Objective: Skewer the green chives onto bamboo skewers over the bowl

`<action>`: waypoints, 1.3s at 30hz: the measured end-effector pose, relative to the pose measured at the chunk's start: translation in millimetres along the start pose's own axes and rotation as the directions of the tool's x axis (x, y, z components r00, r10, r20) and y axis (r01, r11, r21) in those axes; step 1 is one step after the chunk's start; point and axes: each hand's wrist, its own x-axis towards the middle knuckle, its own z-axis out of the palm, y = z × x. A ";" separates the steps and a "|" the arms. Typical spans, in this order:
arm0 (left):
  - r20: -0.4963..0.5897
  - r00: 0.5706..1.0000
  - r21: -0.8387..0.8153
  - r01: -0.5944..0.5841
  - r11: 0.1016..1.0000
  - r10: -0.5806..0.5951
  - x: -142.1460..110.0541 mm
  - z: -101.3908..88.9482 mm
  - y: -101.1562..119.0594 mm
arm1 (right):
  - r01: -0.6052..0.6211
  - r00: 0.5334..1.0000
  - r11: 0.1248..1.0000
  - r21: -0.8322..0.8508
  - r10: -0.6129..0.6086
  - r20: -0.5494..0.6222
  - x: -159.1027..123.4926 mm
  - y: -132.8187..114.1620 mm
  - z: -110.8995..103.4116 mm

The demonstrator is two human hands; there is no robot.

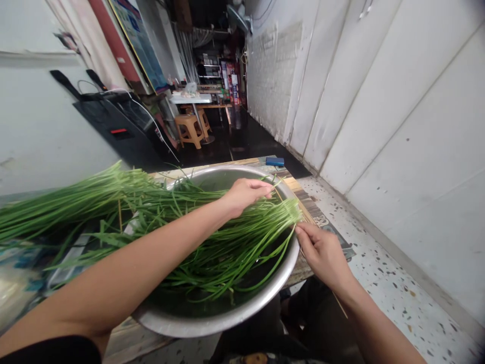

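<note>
A bundle of long green stalks lies across a wide metal bowl, its cut ends pointing right. My left hand reaches over the bowl with fingers curled on the stalks near the far rim. At the cut ends my right hand is closed, pinching the stalk tips and a thin straw-coloured strip that runs back along my wrist. More of the same greens are heaped to the left of the bowl.
The bowl sits on a low wooden table with a small blue object at its far edge. A white panelled wall runs along the right over speckled floor. Orange stools and a white table stand down the dark corridor.
</note>
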 end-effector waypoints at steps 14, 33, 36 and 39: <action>-0.016 0.999 0.020 -0.030 0.999 0.031 3.0 1.5 -6.2 | 0.020 1.000 0.999 -0.027 -0.020 0.013 1.5 -3.9 -3.0; -0.015 1.000 -0.011 -0.013 1.000 0.013 3.7 2.4 -7.5 | 0.032 0.999 0.998 -0.052 -0.031 0.018 2.0 -2.0 -3.3; -0.023 1.000 0.001 -0.012 1.000 0.012 2.6 3.0 -6.5 | 0.027 0.999 0.998 -0.053 -0.025 0.026 1.9 -2.1 -3.4; -0.032 0.999 0.019 -0.030 0.999 0.030 2.2 3.0 -6.1 | 0.026 0.999 0.998 -0.050 -0.024 0.030 2.3 -2.8 -3.4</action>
